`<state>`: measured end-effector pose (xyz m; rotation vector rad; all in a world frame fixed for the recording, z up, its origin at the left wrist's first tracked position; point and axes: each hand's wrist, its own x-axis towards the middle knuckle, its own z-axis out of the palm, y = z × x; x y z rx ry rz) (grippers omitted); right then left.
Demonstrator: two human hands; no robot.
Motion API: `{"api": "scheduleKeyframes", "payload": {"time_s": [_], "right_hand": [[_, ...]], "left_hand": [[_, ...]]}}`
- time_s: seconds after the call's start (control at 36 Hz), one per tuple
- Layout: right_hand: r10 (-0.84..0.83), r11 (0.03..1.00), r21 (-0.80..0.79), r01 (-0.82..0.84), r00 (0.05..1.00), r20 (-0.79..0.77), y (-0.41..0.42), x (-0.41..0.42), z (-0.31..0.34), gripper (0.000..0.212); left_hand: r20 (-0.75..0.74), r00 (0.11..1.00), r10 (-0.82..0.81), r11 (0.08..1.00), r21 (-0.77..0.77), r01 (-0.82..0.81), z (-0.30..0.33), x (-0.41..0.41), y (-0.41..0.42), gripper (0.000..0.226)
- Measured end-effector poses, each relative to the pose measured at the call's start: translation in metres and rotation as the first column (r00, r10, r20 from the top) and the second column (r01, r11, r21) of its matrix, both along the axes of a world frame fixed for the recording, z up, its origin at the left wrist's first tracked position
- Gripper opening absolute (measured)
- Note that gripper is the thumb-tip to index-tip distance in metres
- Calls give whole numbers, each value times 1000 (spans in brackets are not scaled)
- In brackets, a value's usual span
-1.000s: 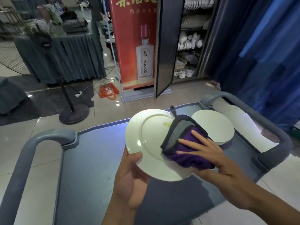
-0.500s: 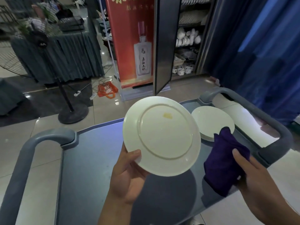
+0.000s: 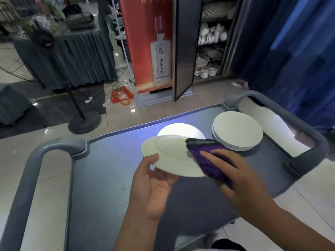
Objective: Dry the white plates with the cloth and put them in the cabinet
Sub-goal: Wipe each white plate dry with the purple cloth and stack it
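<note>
Two hands (image 3: 154, 185) (image 3: 233, 167) gripping plate (image 3: 168, 156) and cloth (image 3: 208, 156), plate stack (image 3: 237, 131) just beside.

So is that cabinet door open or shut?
Open: the cabinet door is swung outward, showing white dishes on the shelves inside.
</note>
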<state>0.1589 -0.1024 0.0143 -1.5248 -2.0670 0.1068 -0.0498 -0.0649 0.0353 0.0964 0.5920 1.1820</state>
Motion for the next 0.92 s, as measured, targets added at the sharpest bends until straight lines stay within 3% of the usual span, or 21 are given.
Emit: {"api": "scheduleKeyframes", "payload": {"time_s": [0.08, 0.19, 0.25, 0.31, 0.36, 0.42, 0.47, 0.56, 0.58, 0.64, 0.69, 0.78, 0.86, 0.92], "right_hand": [[-20, 999, 40, 17, 997, 75, 4, 8, -1, 95], [-17, 988, 157, 0, 994, 108, 14, 19, 2, 68], [-20, 988, 152, 10, 998, 67, 16, 23, 6, 61], [-78, 995, 52, 82, 994, -75, 19, 27, 13, 53], [-181, 983, -79, 166, 950, -256, 24, 34, 18, 41], [-285, 952, -227, 206, 867, -408, 32, 43, 20, 31], [-444, 873, -439, 212, 717, -537, 38, 52, 21, 27], [-628, 734, -672, 98, 475, -616, 38, 65, 20, 20], [-666, 696, -715, 57, 422, -615, 37, 69, 20, 19], [-727, 630, -776, -10, 342, -595, 35, 76, 18, 20], [-759, 584, -807, -88, 293, -581, 33, 79, 16, 21], [-770, 553, -815, -173, 267, -579, 31, 78, 17, 22], [-774, 568, -805, -170, 222, -593, 32, 79, 17, 25], [-756, 626, -776, -78, 183, -628, 35, 80, 21, 28]], "left_hand": [[-12, 1000, -11, 999, -45, 10, 6, 6, 0, 21], [-72, 997, -23, 996, -84, 17, 7, 13, 3, 18], [-142, 990, -25, 997, -79, 14, 6, 18, 5, 26], [-265, 963, -46, 999, -15, 44, 7, 23, 5, 44], [-457, 888, -45, 994, 68, 85, 8, 24, 7, 62], [-642, 766, 26, 983, 154, 95, 5, 22, 10, 54], [-772, 610, 178, 967, 253, 38, -4, 17, 13, 41], [-849, 430, 308, 942, 335, -13, -20, 5, 19, 52], [-860, 437, 265, 946, 320, 56, -25, 2, 19, 60], [-812, 583, 24, 938, 220, 267, -30, 2, 17, 75], [-660, 722, -207, 902, 158, 403, -35, 8, 12, 75], [-445, 859, -253, 919, 166, 357, -42, 17, 7, 77], [-386, 894, -227, 929, 191, 318, -41, 19, 8, 78], [-364, 907, -214, 934, 197, 299, -40, 18, 10, 79]]}}
